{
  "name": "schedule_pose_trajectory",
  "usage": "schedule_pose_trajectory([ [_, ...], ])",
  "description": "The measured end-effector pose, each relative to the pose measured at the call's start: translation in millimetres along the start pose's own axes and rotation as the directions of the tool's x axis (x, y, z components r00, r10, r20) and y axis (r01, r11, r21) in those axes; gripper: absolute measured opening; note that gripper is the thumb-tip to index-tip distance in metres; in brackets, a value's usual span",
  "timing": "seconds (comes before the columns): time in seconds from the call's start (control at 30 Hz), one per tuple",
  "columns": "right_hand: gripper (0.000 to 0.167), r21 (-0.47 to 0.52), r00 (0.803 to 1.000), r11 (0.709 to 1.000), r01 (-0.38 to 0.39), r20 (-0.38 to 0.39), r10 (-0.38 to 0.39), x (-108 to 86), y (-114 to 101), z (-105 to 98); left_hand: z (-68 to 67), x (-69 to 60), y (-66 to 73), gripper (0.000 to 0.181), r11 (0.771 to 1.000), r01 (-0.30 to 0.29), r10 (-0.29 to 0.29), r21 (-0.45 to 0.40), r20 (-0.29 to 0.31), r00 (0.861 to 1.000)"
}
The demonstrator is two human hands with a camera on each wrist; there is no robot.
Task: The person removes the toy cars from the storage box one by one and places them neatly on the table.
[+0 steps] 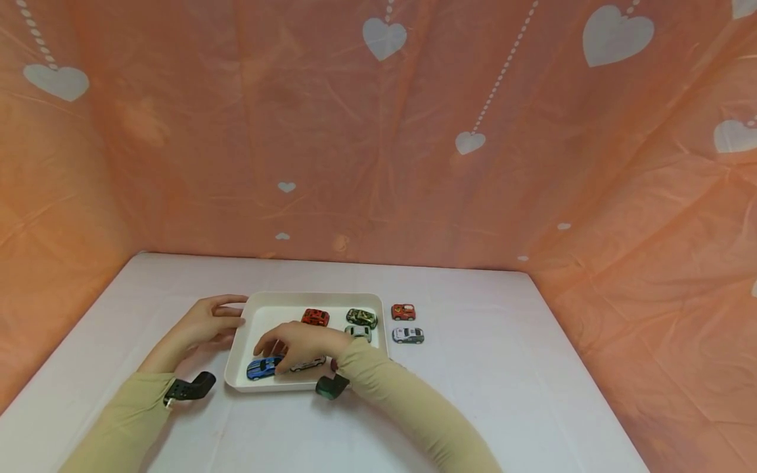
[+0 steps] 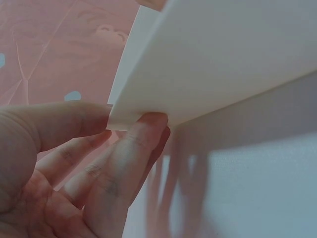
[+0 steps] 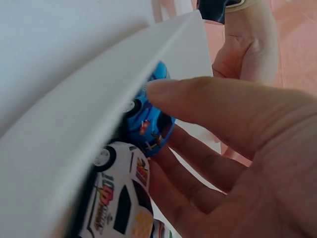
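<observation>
Left hand (image 1: 204, 322) pinches left rim of white tray (image 1: 322, 296). Right hand (image 1: 303, 339) pinches blue toy car (image 1: 260, 369) at tray's near-left corner; white car (image 3: 119, 198) just beside it. Behind, in tray: red car (image 1: 316, 317), camouflage car (image 1: 361, 318), pale car (image 1: 358, 333). Two more cars (image 1: 408, 336) on desk (image 1: 503, 368), right of tray.

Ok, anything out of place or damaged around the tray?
Nothing looks spilled or visibly damaged. Only a red car and a white car might seem out of place: they stand on the table, right of the tray, while the blue car and others are inside it.
</observation>
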State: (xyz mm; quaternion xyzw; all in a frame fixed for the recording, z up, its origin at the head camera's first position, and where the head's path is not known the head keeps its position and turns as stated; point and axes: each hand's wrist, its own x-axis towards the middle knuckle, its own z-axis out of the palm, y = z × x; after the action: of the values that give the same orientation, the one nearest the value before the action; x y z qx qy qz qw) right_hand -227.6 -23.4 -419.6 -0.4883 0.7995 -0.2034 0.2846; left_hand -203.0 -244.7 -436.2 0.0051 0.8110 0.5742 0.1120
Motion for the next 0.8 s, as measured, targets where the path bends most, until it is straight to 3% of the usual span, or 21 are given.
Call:
schedule_pose_trajectory([
  [0.8, 0.042, -0.068, 0.999, 0.997, -0.044, -0.034, 0.042, 3.5, -4.7, 5.6, 0.0, -1.1, 1.1, 0.058, 1.000, 0.020, -0.021, 0.017, 0.002, 1.000],
])
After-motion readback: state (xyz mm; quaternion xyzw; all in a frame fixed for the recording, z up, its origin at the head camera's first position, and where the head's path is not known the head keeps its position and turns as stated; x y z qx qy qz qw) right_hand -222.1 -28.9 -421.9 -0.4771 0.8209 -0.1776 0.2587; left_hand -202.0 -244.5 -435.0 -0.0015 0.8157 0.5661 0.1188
